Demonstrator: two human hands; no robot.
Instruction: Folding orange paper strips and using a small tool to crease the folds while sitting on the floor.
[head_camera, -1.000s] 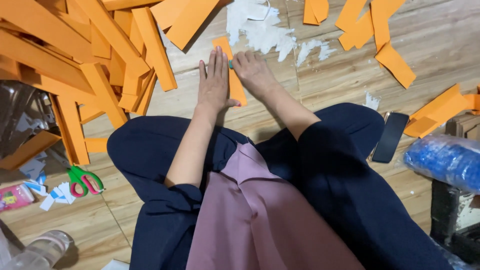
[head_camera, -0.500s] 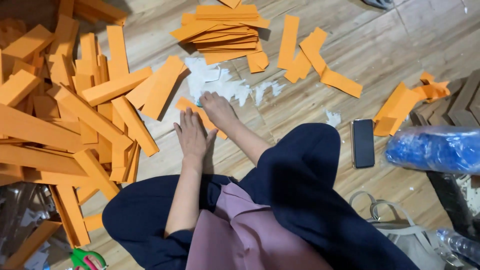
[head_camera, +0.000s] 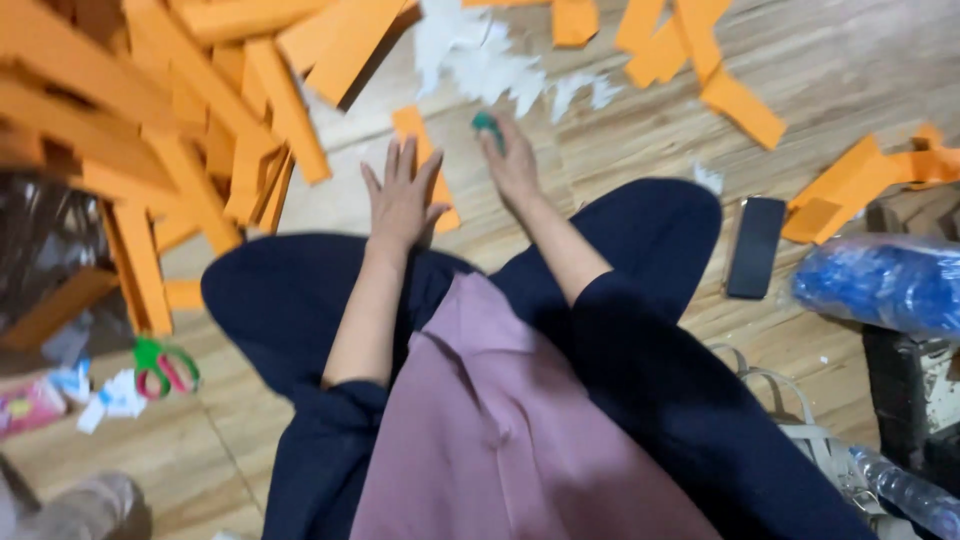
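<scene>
Beside hands (head_camera: 455, 180), orange strips (head_camera: 180, 130), white scraps (head_camera: 490, 60), phone (head_camera: 755, 246).

Two bare hands, left hand (head_camera: 402, 195) and right hand (head_camera: 514, 163), without rings, watch or gloves visible. Forearms uncovered up to dark navy sleeves (head_camera: 345, 410) pushed back near the elbows. Legs clothed in the same dark navy fabric (head_camera: 640, 330), plain and unmarked, with soft folds. Over the lap, a dusty mauve-pink garment panel (head_camera: 490, 430), smooth, creased lengthwise, without visible print, buttons or seams.
</scene>
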